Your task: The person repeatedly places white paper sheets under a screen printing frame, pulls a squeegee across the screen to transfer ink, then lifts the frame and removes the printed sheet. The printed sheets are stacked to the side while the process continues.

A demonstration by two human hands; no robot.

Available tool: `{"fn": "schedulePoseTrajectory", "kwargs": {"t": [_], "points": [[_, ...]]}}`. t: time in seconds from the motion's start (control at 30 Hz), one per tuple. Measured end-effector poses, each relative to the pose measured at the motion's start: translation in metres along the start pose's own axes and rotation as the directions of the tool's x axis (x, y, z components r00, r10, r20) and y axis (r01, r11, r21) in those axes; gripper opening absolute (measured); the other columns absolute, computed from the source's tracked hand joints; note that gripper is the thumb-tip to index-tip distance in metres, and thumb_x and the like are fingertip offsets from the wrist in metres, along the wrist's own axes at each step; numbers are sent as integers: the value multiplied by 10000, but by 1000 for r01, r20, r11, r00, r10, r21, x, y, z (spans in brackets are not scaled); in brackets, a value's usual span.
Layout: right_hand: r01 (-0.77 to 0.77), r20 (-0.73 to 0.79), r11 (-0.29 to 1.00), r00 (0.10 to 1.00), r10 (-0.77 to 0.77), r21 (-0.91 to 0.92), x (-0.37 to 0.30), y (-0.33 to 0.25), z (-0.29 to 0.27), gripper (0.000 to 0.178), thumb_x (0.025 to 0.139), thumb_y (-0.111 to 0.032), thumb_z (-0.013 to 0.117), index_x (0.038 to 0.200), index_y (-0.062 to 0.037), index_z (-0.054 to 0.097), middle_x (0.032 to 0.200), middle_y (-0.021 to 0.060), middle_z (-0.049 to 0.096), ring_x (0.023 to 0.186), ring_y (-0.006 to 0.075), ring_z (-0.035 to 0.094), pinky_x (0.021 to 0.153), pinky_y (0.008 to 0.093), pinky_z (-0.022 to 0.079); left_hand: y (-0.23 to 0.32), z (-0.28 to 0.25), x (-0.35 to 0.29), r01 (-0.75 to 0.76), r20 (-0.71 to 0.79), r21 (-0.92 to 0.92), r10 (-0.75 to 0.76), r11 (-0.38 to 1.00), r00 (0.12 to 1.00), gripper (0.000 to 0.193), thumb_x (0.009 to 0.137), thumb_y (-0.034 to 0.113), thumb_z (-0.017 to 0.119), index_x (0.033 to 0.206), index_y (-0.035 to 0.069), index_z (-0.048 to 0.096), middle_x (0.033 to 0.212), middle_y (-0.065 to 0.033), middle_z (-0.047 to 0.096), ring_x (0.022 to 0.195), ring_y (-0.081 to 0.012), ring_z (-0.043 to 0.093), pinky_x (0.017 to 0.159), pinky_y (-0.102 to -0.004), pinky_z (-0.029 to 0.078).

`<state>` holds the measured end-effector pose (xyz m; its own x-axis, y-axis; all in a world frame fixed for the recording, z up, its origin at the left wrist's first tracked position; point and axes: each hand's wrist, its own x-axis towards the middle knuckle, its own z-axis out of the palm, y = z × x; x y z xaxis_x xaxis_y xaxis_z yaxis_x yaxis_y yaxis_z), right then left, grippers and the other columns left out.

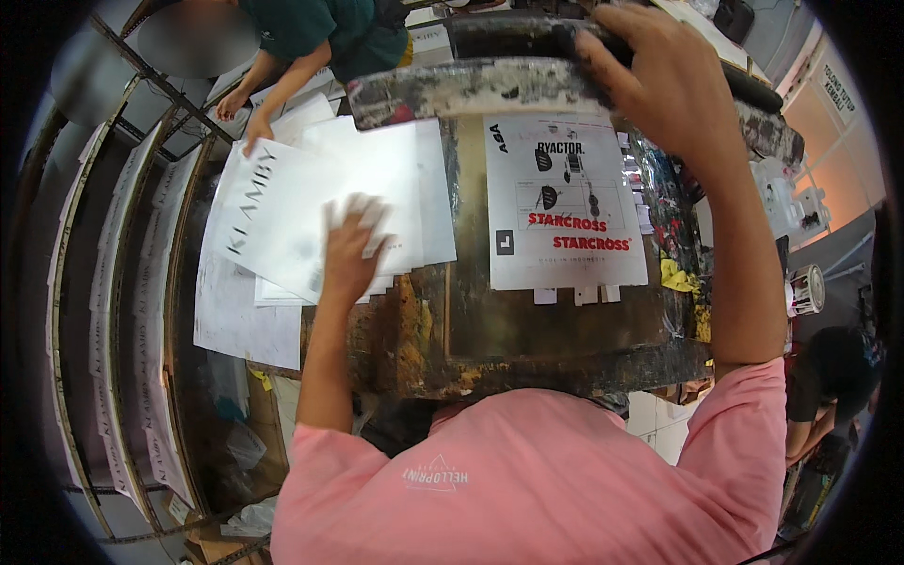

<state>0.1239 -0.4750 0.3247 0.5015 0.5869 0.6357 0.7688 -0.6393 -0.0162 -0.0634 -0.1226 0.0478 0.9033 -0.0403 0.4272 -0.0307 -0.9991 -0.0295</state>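
Note:
My left hand (350,247) lies flat, fingers spread and blurred, on a stack of white sheets (311,202) at the left of a paint-stained printing table (527,363). My right hand (664,80) is closed over the dark top bar of a raised screen frame (471,85) at the far side. Under the frame lies a white printed sheet (563,202) with black and red marks.
Another person in a green shirt (325,28) reaches both hands onto sheets at the upper left. Drying racks (122,311) filled with printed sheets curve down the left side. A second person in black (829,377) sits at the right. Ink smears (683,278) cover the table's right edge.

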Motion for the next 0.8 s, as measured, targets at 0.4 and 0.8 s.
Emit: {"fn": "schedulePoseTrajectory", "kwargs": {"t": [0.4, 0.8], "points": [[-73, 17, 997, 997, 73, 6, 20, -1, -18, 573, 947, -465, 514, 698, 28, 665, 678, 233, 651, 687, 383, 679, 700, 502, 546, 196, 126, 115, -306, 125, -362, 371, 881, 920, 542, 1090, 427, 432, 1526, 117, 516, 1638, -108, 421, 1535, -371, 329, 1252, -627, 165], [-1, -12, 997, 1000, 0, -81, 17, 14, -18, 550, 949, -412, 495, 667, 32, 657, 657, 221, 637, 651, 385, 653, 681, 499, 550, 310, 139, 155, -316, 5, -485, 364, 816, 932, 537, 1072, 443, 479, 1445, 72, 586, 1569, -150, 486, 1479, -393, 393, 1237, -635, 196]]}}
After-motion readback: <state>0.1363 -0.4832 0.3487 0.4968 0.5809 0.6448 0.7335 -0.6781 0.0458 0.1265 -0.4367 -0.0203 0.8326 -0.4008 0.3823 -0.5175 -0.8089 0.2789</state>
